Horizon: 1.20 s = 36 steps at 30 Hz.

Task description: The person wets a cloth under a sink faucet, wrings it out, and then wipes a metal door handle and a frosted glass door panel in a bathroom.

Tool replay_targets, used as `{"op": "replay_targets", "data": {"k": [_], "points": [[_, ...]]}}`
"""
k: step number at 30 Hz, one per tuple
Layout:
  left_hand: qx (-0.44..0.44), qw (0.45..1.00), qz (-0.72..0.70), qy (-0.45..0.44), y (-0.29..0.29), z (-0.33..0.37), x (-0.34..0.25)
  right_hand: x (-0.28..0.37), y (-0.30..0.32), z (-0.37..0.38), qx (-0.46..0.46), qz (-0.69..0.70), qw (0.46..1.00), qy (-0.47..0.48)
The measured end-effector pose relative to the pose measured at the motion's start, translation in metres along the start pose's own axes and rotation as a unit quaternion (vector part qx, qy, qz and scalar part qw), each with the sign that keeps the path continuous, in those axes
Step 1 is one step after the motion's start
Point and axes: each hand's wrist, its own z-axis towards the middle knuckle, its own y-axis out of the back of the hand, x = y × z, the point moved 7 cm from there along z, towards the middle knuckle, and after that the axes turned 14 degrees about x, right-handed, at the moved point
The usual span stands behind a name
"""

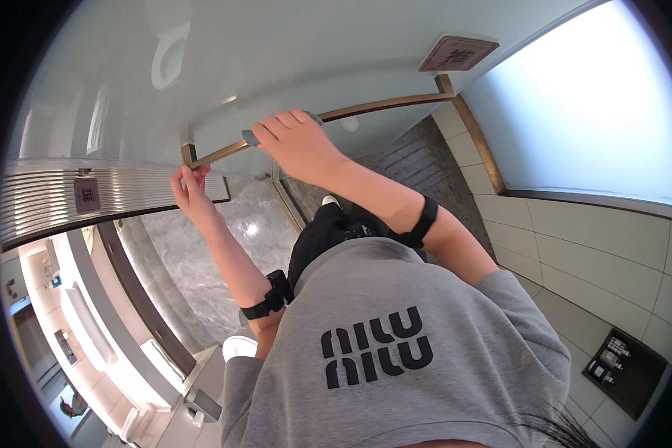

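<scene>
A long brass-coloured handle bar runs across a glass door in front of me. My right hand is closed over a grey cloth, pressing it round the bar left of its middle. Most of the cloth is hidden under the palm and fingers. At the bar's left end, by the bracket, my left hand holds the bar between thumb and fingers. Both forearms wear black straps.
A reddish square sign is fixed to the glass near the bar's right end. Ribbed glass stands at the left. A bright frosted pane and tiled wall are at the right. Small bottles stand in a dark wall niche.
</scene>
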Motion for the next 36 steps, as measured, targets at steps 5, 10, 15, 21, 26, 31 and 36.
{"op": "replay_targets", "data": {"k": [5,10,15,21,26,31,36], "points": [[-0.004,1.000,0.001,-0.001,0.004,0.000,0.003,-0.079,0.044,-0.060,0.020,0.023,0.999,-0.032],[0.005,1.000,-0.007,0.001,0.003,-0.003,0.002,-0.151,0.086,-0.128,0.015,-0.041,0.989,-0.139],[0.015,1.000,-0.011,0.019,0.002,-0.002,0.003,-0.122,0.069,-0.108,0.023,-0.097,0.986,-0.137],[0.018,1.000,-0.006,0.015,-0.001,-0.002,-0.001,-0.018,0.004,-0.011,0.029,-0.064,0.997,-0.013],[0.022,0.999,0.000,-0.031,0.000,0.002,0.004,0.026,-0.015,0.020,-0.014,-0.042,0.999,0.015],[0.002,0.996,0.064,-0.066,-0.001,0.001,0.000,-0.024,0.012,-0.019,-0.010,-0.028,1.000,0.000],[-0.005,0.992,0.109,-0.069,-0.002,-0.001,-0.005,-0.125,0.069,-0.094,0.036,0.002,0.991,-0.125]]}}
